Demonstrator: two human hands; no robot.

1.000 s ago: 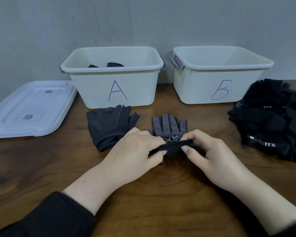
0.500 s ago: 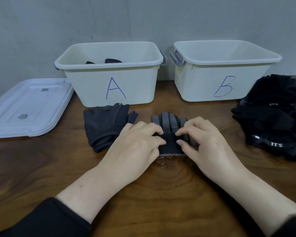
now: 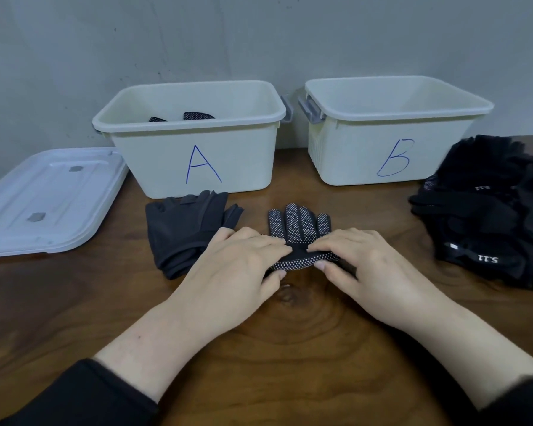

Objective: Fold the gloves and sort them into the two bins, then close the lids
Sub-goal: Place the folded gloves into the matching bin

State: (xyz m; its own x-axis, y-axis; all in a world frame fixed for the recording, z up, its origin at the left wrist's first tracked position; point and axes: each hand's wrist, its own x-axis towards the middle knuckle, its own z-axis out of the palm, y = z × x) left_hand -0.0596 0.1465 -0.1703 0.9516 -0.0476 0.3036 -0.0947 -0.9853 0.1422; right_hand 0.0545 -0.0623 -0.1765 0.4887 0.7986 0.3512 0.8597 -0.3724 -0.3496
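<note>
A dotted glove (image 3: pixel 299 229) lies flat at the table's centre, fingers pointing to twelve o'clock, its cuff end doubled over toward them. At nine o'clock, far left, a white lid (image 3: pixel 43 201) rests on the wooden table (image 3: pixel 290 348). At eleven o'clock stands bin A (image 3: pixel 194 139), open, with dotted fabric showing inside; a plain dark glove (image 3: pixel 185 229) sits folded before it. The left hand (image 3: pixel 240 272) and right hand (image 3: pixel 360 265) both pinch the dotted glove's folded edge, fingers on top, thumbs beneath. At one o'clock stands bin B (image 3: pixel 391 130), open. At three o'clock sits a pile of black gloves (image 3: pixel 490 216). The dotted glove looks light, soft and floppy, its rubbery dots probably grippy; the folded edge seems the best hold, so the fold stays together.
</note>
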